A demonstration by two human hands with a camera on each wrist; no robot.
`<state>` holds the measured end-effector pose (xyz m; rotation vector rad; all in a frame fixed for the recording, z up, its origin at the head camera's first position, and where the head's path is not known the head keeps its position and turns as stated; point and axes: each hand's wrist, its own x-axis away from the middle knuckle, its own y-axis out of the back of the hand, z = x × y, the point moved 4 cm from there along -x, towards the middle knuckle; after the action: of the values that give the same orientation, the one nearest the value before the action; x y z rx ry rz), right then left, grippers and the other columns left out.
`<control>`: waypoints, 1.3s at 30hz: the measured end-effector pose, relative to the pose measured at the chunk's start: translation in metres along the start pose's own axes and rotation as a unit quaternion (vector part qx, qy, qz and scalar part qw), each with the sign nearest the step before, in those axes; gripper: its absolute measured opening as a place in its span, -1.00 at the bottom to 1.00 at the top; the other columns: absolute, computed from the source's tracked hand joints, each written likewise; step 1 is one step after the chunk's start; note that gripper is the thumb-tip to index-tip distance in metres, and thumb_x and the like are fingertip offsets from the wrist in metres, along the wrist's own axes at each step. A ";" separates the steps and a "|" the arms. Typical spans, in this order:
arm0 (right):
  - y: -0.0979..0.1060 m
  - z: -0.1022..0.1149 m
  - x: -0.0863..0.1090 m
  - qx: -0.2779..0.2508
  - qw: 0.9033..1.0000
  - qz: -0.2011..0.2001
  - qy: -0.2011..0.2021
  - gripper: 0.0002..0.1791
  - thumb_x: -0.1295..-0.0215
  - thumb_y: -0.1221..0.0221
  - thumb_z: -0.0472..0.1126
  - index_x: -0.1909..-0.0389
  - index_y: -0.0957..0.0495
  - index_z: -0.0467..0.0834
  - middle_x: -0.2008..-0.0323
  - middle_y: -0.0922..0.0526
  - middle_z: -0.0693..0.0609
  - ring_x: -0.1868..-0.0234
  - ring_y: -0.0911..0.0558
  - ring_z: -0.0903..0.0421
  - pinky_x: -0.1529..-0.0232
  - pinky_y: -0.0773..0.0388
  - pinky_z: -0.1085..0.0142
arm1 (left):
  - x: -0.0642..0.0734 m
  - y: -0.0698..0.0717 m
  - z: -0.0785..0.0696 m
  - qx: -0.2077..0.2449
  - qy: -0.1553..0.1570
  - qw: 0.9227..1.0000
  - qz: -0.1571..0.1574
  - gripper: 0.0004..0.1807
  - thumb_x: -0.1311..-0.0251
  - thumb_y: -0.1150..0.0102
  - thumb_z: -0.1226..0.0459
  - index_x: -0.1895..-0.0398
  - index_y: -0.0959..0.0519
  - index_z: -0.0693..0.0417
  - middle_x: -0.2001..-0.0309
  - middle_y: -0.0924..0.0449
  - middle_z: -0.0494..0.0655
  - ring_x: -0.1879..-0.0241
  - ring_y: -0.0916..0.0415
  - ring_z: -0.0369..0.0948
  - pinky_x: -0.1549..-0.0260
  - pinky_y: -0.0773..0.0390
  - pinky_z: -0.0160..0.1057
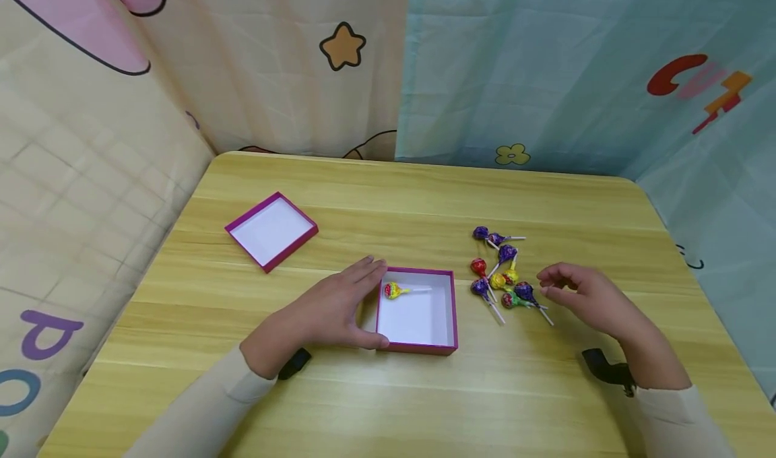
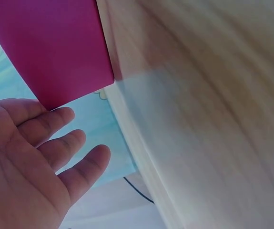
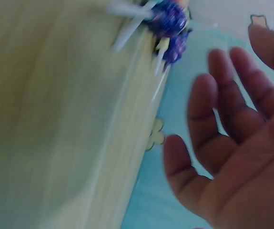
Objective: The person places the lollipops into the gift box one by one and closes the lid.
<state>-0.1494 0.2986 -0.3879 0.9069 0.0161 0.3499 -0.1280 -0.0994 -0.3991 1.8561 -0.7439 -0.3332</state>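
Note:
A magenta open box with a white inside sits mid-table, and one yellow-and-red lollipop lies in it. My left hand spans the box's left side, thumb at the front corner and fingertips at the back corner, holding it. In the left wrist view the magenta box wall rises beside the fingers. To the right lies a loose pile of wrapped lollipops, purple, red, yellow and green. My right hand hovers just right of this pile, fingers loosely bent and holding nothing.
The box's lid lies inside up at the back left of the wooden table. Printed curtains hang behind and beside the table. Dark wrist mounts show under both forearms.

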 end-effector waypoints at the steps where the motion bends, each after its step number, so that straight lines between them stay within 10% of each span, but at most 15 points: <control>1: -0.001 -0.004 0.001 -0.004 1.000 0.010 0.000 -0.78 -0.46 -0.15 -0.19 0.02 -0.59 -0.23 0.20 -0.62 0.01 0.18 -0.52 0.06 0.16 -0.52 0.16 | 0.000 0.000 0.000 0.002 -0.001 1.000 0.000 0.31 0.12 -0.18 -0.50 -0.60 0.00 0.00 -0.57 0.04 -0.15 -0.55 0.19 -0.17 -0.36 -0.20 0.03; 14: -0.013 -0.021 0.014 -0.024 0.993 0.116 -0.002 -0.90 -0.40 -0.17 -0.30 0.14 -0.58 -0.22 0.32 -0.59 0.06 0.31 -0.52 0.22 0.31 -0.53 0.35 | -0.002 -0.001 0.000 0.021 0.002 1.000 0.003 0.30 0.11 -0.24 -0.46 -0.60 0.01 0.00 -0.57 0.05 -0.15 -0.55 0.19 -0.17 -0.38 -0.18 0.02; 39: -0.016 -0.028 0.010 0.016 0.994 0.102 0.021 -0.92 -0.40 -0.15 -0.33 0.16 -0.57 -0.16 0.43 -0.51 0.13 0.41 -0.44 0.26 0.38 -0.41 0.35 | -0.002 -0.001 0.000 0.020 0.003 1.000 0.008 0.31 0.11 -0.20 -0.49 -0.60 0.02 0.02 -0.58 0.06 -0.15 -0.55 0.21 -0.18 -0.39 -0.17 0.01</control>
<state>-0.1395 0.3139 -0.4159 0.9357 -0.0326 0.5597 -0.1292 -0.0984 -0.4000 1.8870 -0.7672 -0.3040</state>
